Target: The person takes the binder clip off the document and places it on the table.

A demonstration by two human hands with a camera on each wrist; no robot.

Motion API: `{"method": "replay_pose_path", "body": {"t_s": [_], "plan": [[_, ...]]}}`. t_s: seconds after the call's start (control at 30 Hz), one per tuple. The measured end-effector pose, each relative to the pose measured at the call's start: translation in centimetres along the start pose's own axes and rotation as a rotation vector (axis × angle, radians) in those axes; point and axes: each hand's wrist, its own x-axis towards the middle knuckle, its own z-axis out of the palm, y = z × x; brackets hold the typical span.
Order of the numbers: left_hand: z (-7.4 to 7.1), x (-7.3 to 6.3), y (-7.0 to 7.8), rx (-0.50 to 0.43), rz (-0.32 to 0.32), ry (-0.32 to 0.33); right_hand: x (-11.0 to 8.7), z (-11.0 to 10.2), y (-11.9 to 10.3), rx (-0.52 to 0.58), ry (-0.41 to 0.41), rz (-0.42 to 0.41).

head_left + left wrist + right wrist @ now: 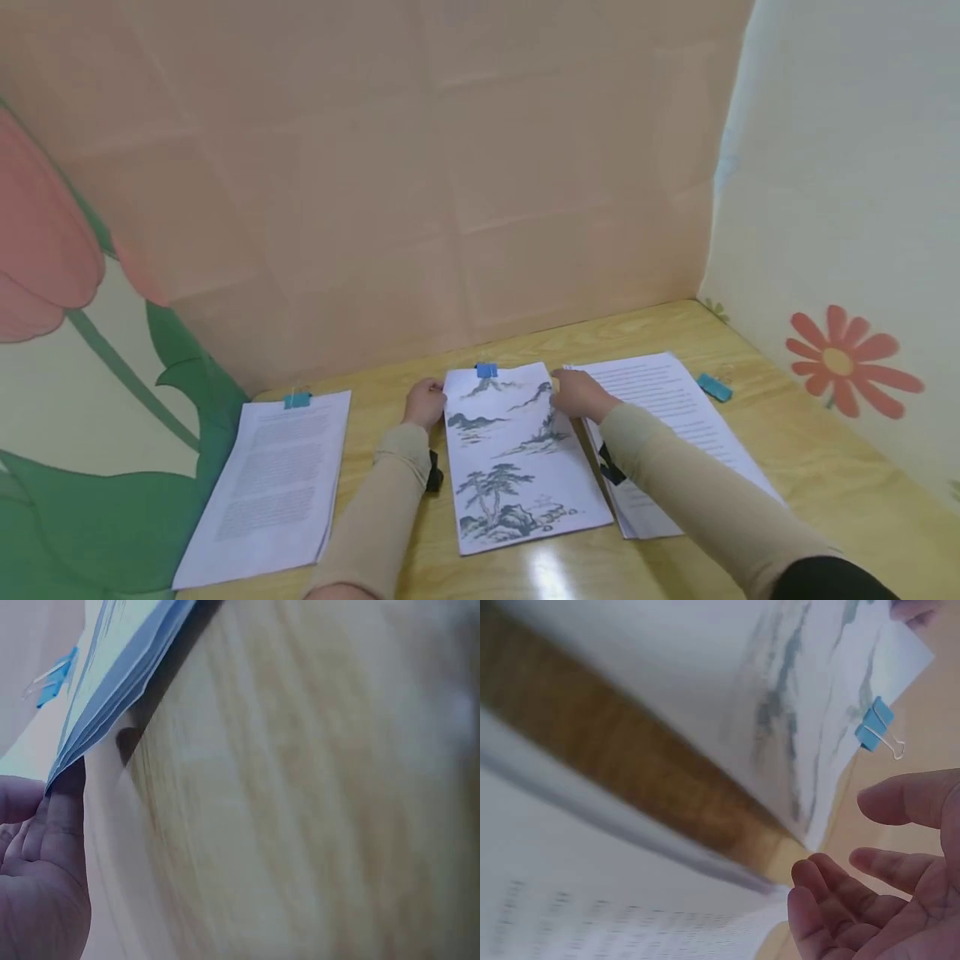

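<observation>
A stack of paper (517,454), its top sheet printed with an ink landscape of mountains and pines, lies between both hands. A blue binder clip (487,370) grips its far edge, wire handle outward in the right wrist view. My left hand (424,403) pinches the far left corner between thumb and fingers; in the left wrist view several sheet edges fan slightly there. At the far right corner is my right hand (583,395). Its thumb (900,801) stands apart from the fingers, which are loosely bent with fingertips close to the corner.
Left on the wood-grain table (390,492) lies a text stack (281,479) with a blue binder clip (297,400). A second text stack (660,400) lies under the right forearm, and a loose blue binder clip (715,387) beyond it. Walls stand behind and at both sides.
</observation>
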Motion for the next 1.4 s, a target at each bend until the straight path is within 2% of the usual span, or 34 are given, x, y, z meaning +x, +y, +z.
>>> {"method": "replay_pose_path", "body": {"t_s": [0.2, 0.3, 0.43, 0.6, 0.87, 1.03, 1.2, 1.4], "plan": [[0.0, -0.4, 0.0, -0.07, 0.014, 0.037, 1.8, -0.6, -1.4, 0.012, 0.0, -0.038], [0.0, -0.5, 0.1, -0.098, 0.014, 0.043, 3.0, -0.9, -2.2, -0.014, 0.009, -0.077], [0.0, -1.1, 0.4, -0.133, 0.029, 0.042, 4.1, -1.4, -3.4, 0.02, 0.01, -0.126], [0.2, -1.1, 0.1, -0.185, 0.044, 0.056, 5.4, -1.8, -4.5, 0.044, 0.056, -0.204], [0.4, -1.5, 0.3, -0.224, 0.084, 0.072, 7.3, -2.9, -6.2, 0.028, 0.055, -0.236], [0.8, -2.0, 1.1, -0.231, 0.114, 0.076, 7.7, -3.6, -6.4, 0.058, 0.018, -0.243], [0.9, -2.4, 1.4, -0.234, 0.161, 0.048, 7.4, -3.8, -6.1, 0.18, -0.048, -0.233], [0.6, -2.6, 1.2, -0.223, 0.154, 0.032, 7.5, -3.7, -6.1, 0.247, -0.139, -0.23]]}}
